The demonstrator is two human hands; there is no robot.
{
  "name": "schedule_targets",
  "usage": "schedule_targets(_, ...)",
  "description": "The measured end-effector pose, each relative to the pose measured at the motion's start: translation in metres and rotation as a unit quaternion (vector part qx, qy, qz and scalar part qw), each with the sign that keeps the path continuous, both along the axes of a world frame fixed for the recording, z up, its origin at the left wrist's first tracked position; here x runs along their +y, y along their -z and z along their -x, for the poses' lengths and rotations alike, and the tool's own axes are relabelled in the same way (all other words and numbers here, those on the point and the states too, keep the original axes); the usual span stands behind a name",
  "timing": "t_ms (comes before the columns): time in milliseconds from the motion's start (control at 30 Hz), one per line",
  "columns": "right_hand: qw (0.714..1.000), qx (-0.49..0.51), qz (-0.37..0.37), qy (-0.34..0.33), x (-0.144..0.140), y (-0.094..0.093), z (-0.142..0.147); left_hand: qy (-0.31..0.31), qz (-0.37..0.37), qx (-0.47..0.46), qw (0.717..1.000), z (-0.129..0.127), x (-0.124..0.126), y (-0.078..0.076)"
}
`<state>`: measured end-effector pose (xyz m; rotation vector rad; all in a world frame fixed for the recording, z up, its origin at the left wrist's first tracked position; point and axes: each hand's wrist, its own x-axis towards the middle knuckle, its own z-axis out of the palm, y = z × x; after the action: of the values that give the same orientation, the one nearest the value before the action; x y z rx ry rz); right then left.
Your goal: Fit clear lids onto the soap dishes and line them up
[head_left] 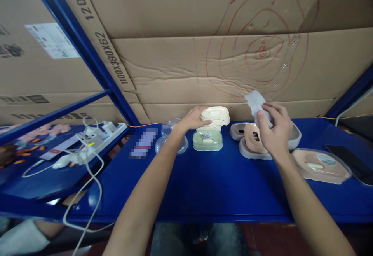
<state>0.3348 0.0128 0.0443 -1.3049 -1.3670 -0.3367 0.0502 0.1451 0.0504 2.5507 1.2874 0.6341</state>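
Observation:
My left hand (pixel 194 119) grips the left side of a stack of cream oval pieces (pixel 215 113), its thumb in front. Just before the stack sits a green soap-box-like case (pixel 208 141) with a clear lid and a small white bar on top. My right hand (pixel 276 125) is raised, pinching a thin whitish sheet (pixel 255 102) between thumb and fingers; the sheet's lower part is partly hidden by the hand. Below that hand lie a peach oval piece (pixel 253 139) with slots and a grey tray (pixel 247 151) under it.
Clear lids (pixel 171 144) lie left of the green case, beside a pixelated rectangle (pixel 143 143). A peach case (pixel 322 165) and a dark phone (pixel 349 162) are at the right. White cables (pixel 97 182) hang over the left edge by a blue post (pixel 116 100). Cardboard (pixel 169 69) stands behind.

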Motion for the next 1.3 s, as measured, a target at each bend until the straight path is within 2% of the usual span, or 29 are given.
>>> schedule_targets(233, 1.000, -0.012, 0.007, -0.021, 0.000, 0.004, 0.004, 0.013, -0.020, -0.057, 0.998, 0.000, 0.007, 0.016)
schedule_targets(533, 0.999, -0.003, 0.014, -0.038, 0.003, 0.008, 0.005, 0.023, -0.031, -0.101, 0.994, -0.015, 0.011, 0.021)
schedule_targets(700, 0.999, -0.020, 0.018, -0.031, 0.004, 0.011, 0.006, 0.007, -0.047, -0.122, 0.991, -0.017, 0.008, 0.025)
schedule_targets(833, 0.999, -0.026, -0.012, -0.044, 0.005, 0.014, 0.008, -0.031, -0.079, -0.199, 0.976, -0.015, 0.005, 0.020)
schedule_targets(933, 0.996, -0.032, -0.033, -0.073, 0.004, 0.012, 0.009, -0.039, -0.098, -0.309, 0.945, -0.008, -0.001, 0.012)
schedule_targets(1000, 0.993, -0.039, -0.045, -0.107, 0.002, 0.009, 0.010, -0.020, -0.065, -0.396, 0.916, 0.000, -0.012, 0.006)
schedule_targets(1100, 0.982, -0.032, -0.059, -0.178, -0.005, 0.008, 0.019, 0.027, 0.043, -0.481, 0.875, 0.015, -0.040, 0.005)
schedule_targets(1200, 0.972, -0.020, -0.046, -0.232, -0.018, 0.017, 0.042, 0.069, 0.114, -0.469, 0.873, 0.028, -0.073, 0.012)
schedule_targets(1300, 0.956, -0.049, -0.010, -0.288, -0.034, 0.033, 0.070, 0.121, 0.168, -0.441, 0.873, 0.034, -0.097, 0.021)
